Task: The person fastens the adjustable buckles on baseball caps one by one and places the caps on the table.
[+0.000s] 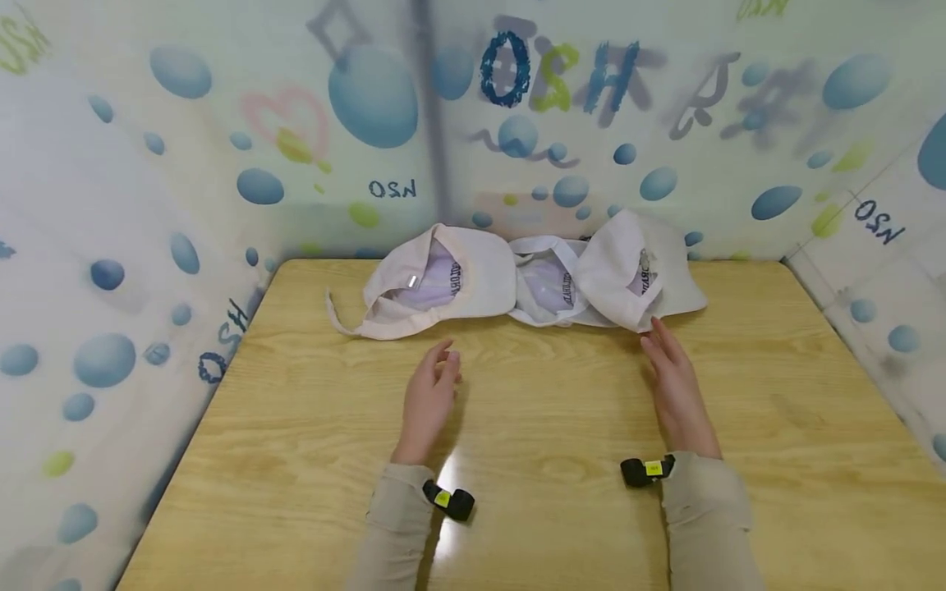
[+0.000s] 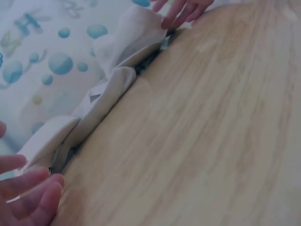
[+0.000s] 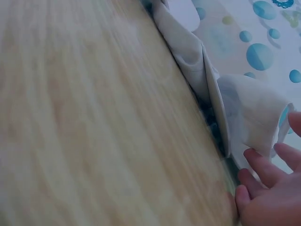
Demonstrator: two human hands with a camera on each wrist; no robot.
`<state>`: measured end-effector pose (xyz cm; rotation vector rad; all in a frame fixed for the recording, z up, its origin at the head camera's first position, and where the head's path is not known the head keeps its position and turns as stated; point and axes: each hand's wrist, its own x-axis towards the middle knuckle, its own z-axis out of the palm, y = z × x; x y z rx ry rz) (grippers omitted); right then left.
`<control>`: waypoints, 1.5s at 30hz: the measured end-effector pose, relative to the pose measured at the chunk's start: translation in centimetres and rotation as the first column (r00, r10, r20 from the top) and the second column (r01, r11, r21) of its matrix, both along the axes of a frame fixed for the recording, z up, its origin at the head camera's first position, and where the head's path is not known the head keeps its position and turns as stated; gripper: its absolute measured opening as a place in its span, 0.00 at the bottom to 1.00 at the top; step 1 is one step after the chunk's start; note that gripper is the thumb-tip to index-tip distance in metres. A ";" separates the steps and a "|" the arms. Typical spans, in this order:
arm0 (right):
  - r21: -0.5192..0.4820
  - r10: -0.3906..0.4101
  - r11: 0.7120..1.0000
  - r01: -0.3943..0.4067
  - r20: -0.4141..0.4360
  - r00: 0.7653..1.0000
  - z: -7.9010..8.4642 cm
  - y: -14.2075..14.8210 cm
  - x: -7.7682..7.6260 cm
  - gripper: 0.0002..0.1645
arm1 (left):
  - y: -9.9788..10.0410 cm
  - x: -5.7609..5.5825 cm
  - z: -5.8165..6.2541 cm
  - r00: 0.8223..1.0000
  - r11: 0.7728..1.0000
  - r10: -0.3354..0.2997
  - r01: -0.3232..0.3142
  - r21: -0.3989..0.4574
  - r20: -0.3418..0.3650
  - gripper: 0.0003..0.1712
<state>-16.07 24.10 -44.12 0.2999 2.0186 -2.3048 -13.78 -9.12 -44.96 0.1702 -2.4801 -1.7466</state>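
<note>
Three white baseball caps lie in a row along the table's far edge, their undersides turned partly toward me. The left cap (image 1: 488, 279) has its strap trailing loose at the left. The middle cap (image 1: 523, 287) is overlapped by its neighbours, and the right cap (image 1: 609, 263) sits tilted up higher. My right hand (image 1: 676, 386) has its fingertips at the lower edge of the right cap (image 3: 249, 113), fingers extended and not curled round it. In front of the left cap, my left hand (image 1: 430, 398) hovers with relaxed, slightly bent fingers, holding nothing.
The wooden table (image 1: 547, 460) stretches in front of the caps. A wall covering (image 1: 473, 164) with blue dots and lettering stands close behind them and along both sides. Each sleeve cuff has a black wrist camera (image 1: 460, 504).
</note>
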 end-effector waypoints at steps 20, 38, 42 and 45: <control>-0.336 0.015 0.941 -0.030 -0.047 0.999 -0.7 0.8 -0.6 0.22 | -0.1 -0.5 -1.1 0.979 0.878 -0.200 0.191 0.439 -0.027 0.27; -0.339 0.043 0.941 -0.025 0.045 0.998 -0.8 0.5 -0.7 0.23 | -0.4 -0.3 -1.5 0.970 0.863 -0.243 0.230 0.450 -0.028 0.26; -0.376 0.042 0.927 -0.009 0.079 0.996 -0.7 0.4 -0.8 0.19 | -0.4 -0.4 -1.5 0.968 0.872 -0.249 0.236 0.429 -0.027 0.25; -0.394 0.045 0.919 -0.011 0.075 0.996 -0.6 0.3 -1.0 0.18 | -0.5 -0.4 -1.5 0.968 0.876 -0.248 0.236 0.421 -0.025 0.25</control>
